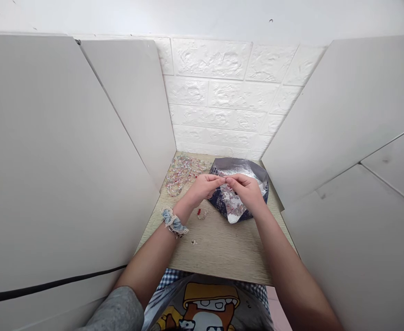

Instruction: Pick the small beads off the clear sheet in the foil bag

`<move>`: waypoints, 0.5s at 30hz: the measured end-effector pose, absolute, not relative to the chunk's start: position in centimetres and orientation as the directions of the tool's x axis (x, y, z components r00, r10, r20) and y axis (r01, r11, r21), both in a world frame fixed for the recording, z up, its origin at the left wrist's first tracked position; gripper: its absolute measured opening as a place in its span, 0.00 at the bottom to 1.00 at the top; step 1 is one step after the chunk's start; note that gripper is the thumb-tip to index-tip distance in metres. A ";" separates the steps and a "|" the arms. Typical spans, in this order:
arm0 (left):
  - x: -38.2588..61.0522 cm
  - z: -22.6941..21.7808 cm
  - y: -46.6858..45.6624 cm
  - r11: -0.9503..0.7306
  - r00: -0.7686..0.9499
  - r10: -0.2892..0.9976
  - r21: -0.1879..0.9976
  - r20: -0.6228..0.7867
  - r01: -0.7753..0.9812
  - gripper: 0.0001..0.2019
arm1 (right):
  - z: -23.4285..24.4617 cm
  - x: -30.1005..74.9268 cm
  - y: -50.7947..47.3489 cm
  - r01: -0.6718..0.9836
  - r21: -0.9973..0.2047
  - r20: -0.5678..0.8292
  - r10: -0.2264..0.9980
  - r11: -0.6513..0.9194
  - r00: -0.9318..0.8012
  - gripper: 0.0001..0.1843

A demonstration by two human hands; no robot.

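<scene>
My left hand (pixel 204 186) and my right hand (pixel 245 188) meet fingertip to fingertip above a silvery foil bag (pixel 239 168) with a dark patterned outside. Both hands are closed in a pinch on something small and pale between them; I cannot make out what it is. A scrunchie (pixel 173 223) sits on my left wrist. A heap of beaded strings (pixel 183 172) lies on the table to the left of my hands. A small beaded piece with a red bead (pixel 201 213) lies below my left hand.
The wooden table (pixel 222 248) is narrow, closed in by white panels on the left (pixel 67 161) and right (pixel 343 138) and a white brick wall (pixel 222 101) behind. A tiny loose bead (pixel 194 242) lies near the front edge.
</scene>
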State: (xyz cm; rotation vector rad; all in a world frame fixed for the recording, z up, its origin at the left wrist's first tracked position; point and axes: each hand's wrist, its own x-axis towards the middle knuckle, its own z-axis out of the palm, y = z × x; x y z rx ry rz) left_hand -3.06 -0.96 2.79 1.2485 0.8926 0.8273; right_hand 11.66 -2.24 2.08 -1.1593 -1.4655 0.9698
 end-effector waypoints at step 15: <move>-3.2 3.1 -1.1 0.206 0.542 0.835 0.968 -0.096 -0.145 0.08 | 1.8 11.8 -2.2 0.112 -0.975 0.192 0.981 0.192 -0.007 0.12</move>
